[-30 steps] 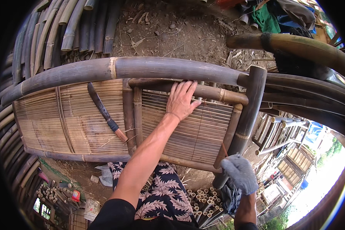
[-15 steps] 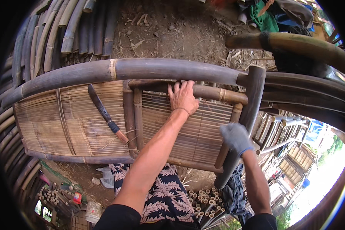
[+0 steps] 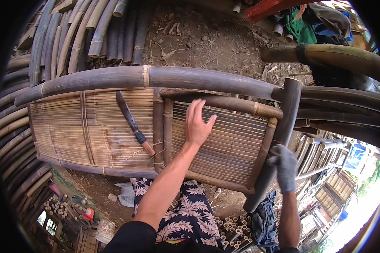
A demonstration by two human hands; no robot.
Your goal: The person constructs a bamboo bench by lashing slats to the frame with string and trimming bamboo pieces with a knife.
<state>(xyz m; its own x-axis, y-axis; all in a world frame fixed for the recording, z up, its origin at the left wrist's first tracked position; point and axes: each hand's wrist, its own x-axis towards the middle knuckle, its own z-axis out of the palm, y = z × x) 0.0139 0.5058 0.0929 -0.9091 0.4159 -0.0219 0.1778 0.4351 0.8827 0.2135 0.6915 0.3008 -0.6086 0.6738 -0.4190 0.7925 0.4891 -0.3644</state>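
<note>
My bare left hand (image 3: 198, 124) is over the upper left part of a smaller slatted bamboo panel (image 3: 223, 147), fingers stretched and thumb apart, holding nothing. My right hand (image 3: 284, 168), in a grey glove, is closed just right of the thick dark bamboo post (image 3: 278, 137). A faint thin strand seems to run from the panel's upper rail (image 3: 228, 102) toward its fingers; blur hides the exact grip. Left of the panel, a machete (image 3: 128, 116) with a dark blade and wooden handle lies on a wider slatted bamboo panel (image 3: 59, 130).
A long bamboo rail (image 3: 190, 79) crosses beyond both panels. Stacked bamboo poles (image 3: 78, 40) fill the far left. More dark poles (image 3: 346, 105) lie at right. Cut bamboo tubes (image 3: 234, 230) and dark cloth (image 3: 264, 223) are near my legs. A red object (image 3: 274, 9) shows at the far edge.
My left hand has let go of the upper rail and come nearer over the slats. My gloved right hand has moved right and nearer, past the post. The whole view has shifted slightly.
</note>
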